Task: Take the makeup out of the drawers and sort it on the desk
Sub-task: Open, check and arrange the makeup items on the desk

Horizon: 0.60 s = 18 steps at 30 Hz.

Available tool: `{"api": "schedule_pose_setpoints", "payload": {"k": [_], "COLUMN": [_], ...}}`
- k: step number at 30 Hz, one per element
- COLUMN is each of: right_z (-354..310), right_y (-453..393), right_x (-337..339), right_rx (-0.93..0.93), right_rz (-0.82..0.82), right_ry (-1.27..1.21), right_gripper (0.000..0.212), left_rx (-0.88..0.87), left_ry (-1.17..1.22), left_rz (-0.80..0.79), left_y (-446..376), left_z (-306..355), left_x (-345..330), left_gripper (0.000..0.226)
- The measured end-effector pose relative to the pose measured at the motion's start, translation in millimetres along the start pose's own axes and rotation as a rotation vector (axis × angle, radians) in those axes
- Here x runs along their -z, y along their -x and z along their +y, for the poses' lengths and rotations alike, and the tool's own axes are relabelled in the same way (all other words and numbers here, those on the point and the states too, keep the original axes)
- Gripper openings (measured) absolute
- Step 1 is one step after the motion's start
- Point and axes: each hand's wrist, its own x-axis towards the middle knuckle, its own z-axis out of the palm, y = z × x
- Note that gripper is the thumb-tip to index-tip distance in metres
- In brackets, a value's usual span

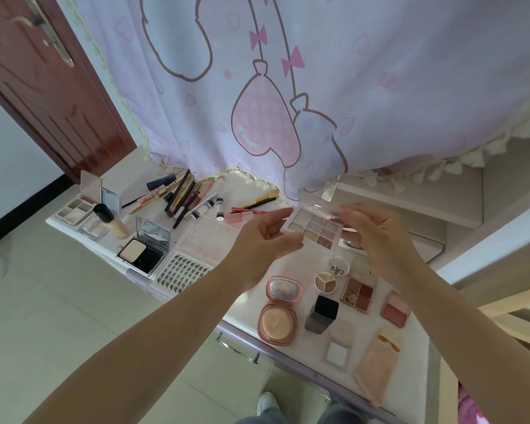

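An open eyeshadow palette (314, 229) with pale pans and a clear lid is held above the white desk (208, 237). My left hand (265, 237) pinches its left edge, and my right hand (377, 232) holds its right side by the lid. Below them on the desk lie a pink open powder compact (277, 310), a round three-part pot (325, 282), a brown four-pan palette (358, 293), a blush (396, 309) and a dark square bottle (322, 313).
At the desk's left stand a mirror compact (144, 246), a foundation bottle (110, 220), a lash tray (182, 270) and a heap of pencils and tubes (184, 195). A pink printed curtain (288, 87) hangs behind. A drawer handle (237, 347) shows at the front edge.
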Motion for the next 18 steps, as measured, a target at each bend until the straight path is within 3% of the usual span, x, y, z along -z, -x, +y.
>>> {"api": "schedule_pose_setpoints", "payload": {"k": [9, 13, 18], "right_z": [38.4, 60.8, 78.6], "right_y": [-22.6, -46.0, -73.9], "right_x": [-6.6, -12.0, -22.2], "right_rx": [-0.359, -0.451, -0.519], "right_rz": [0.056, 0.145, 0.143], "right_ry": [0.018, 0.272, 0.349], "right_gripper": [0.037, 0.055, 0.052], "left_rx": [0.197, 0.238, 0.266], "left_ry": [-0.446, -0.714, -0.937], "left_rz": [0.019, -0.027, -0.003], "left_y": [-10.4, -25.7, -52.2], "left_z": [-19.7, -32.5, -44.0], "left_x": [25.4, 31.0, 34.5], "left_gripper": [0.062, 0.064, 0.064]}}
